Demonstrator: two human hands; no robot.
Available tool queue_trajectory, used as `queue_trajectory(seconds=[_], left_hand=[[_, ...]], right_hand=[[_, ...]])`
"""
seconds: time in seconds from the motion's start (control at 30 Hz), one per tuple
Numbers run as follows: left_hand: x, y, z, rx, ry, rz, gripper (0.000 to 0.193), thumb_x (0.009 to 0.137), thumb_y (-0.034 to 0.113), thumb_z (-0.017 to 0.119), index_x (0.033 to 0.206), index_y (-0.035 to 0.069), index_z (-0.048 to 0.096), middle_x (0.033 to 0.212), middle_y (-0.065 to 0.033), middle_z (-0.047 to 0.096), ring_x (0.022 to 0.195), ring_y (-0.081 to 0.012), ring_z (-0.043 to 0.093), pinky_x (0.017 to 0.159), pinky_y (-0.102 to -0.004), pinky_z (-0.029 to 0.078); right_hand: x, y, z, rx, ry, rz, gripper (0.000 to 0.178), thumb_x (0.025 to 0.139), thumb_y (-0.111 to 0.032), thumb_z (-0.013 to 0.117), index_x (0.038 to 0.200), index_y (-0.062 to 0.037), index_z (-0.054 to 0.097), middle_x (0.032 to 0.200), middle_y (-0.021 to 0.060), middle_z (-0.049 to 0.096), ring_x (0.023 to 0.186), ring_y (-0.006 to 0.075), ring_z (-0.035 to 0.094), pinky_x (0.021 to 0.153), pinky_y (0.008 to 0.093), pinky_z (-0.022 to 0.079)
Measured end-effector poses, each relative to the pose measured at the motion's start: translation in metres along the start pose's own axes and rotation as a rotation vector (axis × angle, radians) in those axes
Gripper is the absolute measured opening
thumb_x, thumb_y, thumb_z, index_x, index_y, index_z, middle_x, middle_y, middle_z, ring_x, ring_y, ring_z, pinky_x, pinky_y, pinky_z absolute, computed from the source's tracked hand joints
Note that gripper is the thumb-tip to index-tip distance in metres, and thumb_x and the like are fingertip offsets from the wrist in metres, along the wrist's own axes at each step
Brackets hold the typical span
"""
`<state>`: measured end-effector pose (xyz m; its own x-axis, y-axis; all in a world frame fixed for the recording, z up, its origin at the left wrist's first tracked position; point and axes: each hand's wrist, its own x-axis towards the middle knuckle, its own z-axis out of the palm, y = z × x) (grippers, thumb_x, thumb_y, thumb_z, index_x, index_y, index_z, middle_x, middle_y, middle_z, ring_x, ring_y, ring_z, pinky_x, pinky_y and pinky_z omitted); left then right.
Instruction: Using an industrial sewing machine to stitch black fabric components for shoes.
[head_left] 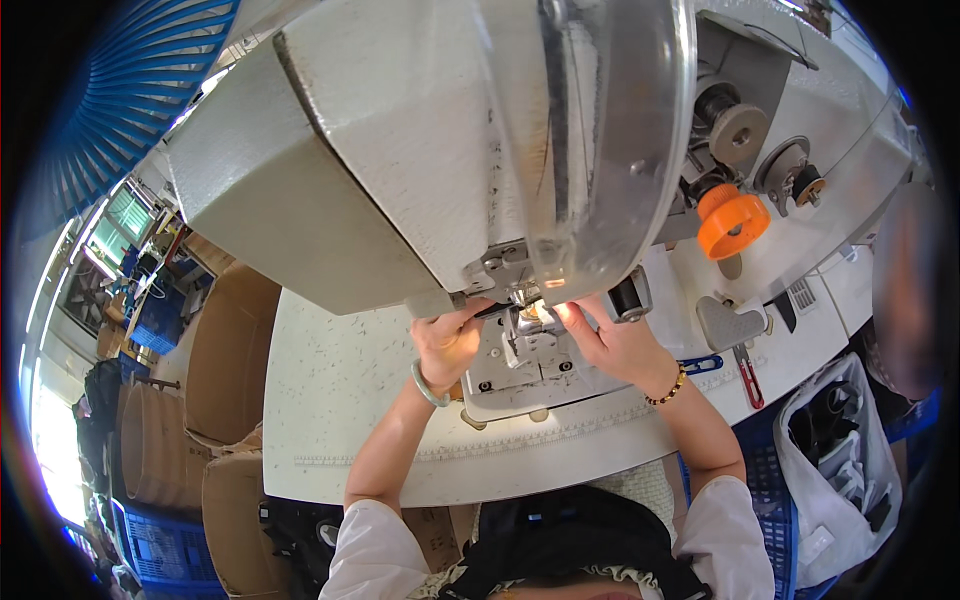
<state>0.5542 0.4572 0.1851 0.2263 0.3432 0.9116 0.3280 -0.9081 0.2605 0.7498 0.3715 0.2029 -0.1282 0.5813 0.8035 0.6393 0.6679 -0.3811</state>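
Observation:
A large off-white sewing machine fills the upper middle, its lit needle area low at the centre. Left of the needle, my left hand is closed, thumb and finger together beside a small dark piece whose kind I cannot make out. On the other side my right hand reaches in with bent fingers, its thumb toward the presser foot. The machine head covers those fingertips, and what they pinch is hidden. Beneath both hands lies the metal bed plate.
On the white table, dotted with thread bits, are a printed ruler strip, blue thread snips and a red-handled tool. An orange knob juts from the machine. Cardboard boxes stand left; a white bag hangs right.

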Motion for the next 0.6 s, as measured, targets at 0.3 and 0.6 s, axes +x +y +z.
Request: queue_trajectory(seconds=[0.3, 0.6], left_hand=[[-0.012, -0.001, 0.012, -0.073, 0.042, -0.036, 0.024, 0.063, -0.009, 0.063, 0.084, 0.001, 0.058, 0.080, -0.0091, 0.057, 0.063, -0.0182, 0.053, 0.056, -0.0242, 0.041], [-0.014, -0.043, -0.008, -0.208, 0.338, -0.582, 0.011, 0.083, -0.001, 0.059, 0.094, 0.000, 0.060, 0.080, -0.0077, 0.061, 0.071, -0.0154, 0.056, 0.068, -0.0296, 0.045]], right_hand=[[0.000, -0.004, -0.001, 0.040, -0.022, 0.050, 0.014, 0.079, -0.004, 0.058, 0.092, -0.0007, 0.056, 0.088, 0.0140, 0.054, 0.088, 0.0326, 0.053, 0.071, 0.0398, 0.046], [-0.023, -0.020, -0.021, -0.102, 0.134, 0.045, 0.017, 0.084, -0.011, 0.057, 0.098, -0.0006, 0.055, 0.100, 0.0173, 0.056, 0.090, 0.0325, 0.055, 0.075, 0.0376, 0.046]])
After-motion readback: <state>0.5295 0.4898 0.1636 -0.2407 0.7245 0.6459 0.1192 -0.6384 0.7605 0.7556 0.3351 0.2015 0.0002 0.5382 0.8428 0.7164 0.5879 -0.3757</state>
